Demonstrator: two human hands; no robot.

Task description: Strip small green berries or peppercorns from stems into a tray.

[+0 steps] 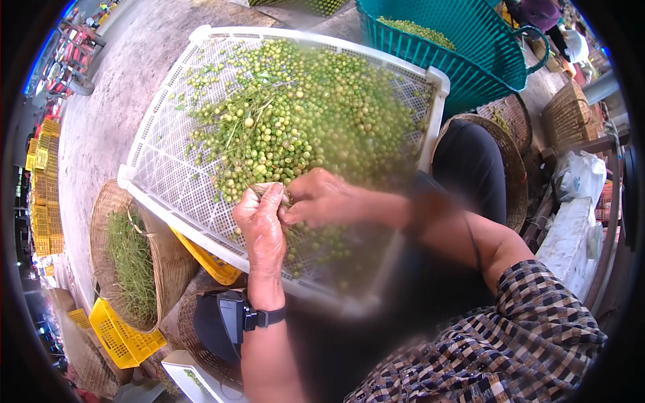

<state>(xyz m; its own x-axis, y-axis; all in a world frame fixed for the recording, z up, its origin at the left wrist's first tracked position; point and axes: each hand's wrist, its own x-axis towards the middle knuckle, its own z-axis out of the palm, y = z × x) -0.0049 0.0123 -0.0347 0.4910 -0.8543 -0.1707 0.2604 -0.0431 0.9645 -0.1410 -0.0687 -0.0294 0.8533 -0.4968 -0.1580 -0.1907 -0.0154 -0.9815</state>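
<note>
A white mesh tray (161,171) lies tilted before me, heaped with small round green berries (269,138). Some are loose; others cling to thin green stems (238,124). Over the near part of the heap, my left hand (261,218) is closed, thumb against fingers, around what looks like a thin sprig, mostly hidden by the fingers. My right hand (321,196) meets it from the right, its fingers curled in a pinch close to the left fingertips. What the right fingers hold is hidden. A blurred patch covers the tray's right and lower right.
A wicker basket of bare green stems (134,269) stands at left, above a yellow crate (124,336). A teal basket (463,60) with more berries is at the far right. My knee (470,164) borders the tray's right side. Stacked yellow crates (46,195) stand farther left.
</note>
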